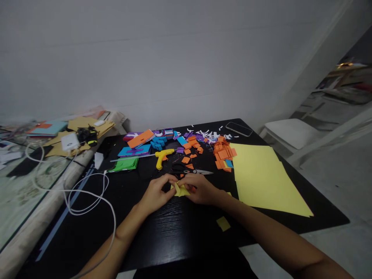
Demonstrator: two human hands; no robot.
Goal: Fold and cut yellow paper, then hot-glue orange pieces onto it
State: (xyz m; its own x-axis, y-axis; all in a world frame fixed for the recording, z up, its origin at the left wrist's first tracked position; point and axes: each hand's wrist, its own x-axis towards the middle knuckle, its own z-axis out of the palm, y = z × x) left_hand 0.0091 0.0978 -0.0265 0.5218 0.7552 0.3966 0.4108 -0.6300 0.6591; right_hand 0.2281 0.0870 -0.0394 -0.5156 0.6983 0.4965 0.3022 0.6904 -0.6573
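Both of my hands meet over the black table near its middle, pinching a small folded piece of yellow paper (pixel 181 191). My left hand (pixel 157 193) grips its left side between thumb and fingers. On the other side my right hand (pixel 200 189) holds it with curled fingers, which hide part of the paper. Just beyond the hands lie scissors (pixel 200 171) with dark handles. A yellow glue gun (pixel 160 158) rests behind them to the left. A small yellow paper square (pixel 223 223) lies on the table by my right forearm.
Large yellow sheets (pixel 261 176) cover the right side. Orange paper pieces (pixel 223 153), white scraps (pixel 213 134) and a phone (pixel 239 129) lie at the back. Green paper (pixel 125 164) and blue paper stacks (pixel 135 150) sit left. A white cable (pixel 112 209) loops across my left forearm.
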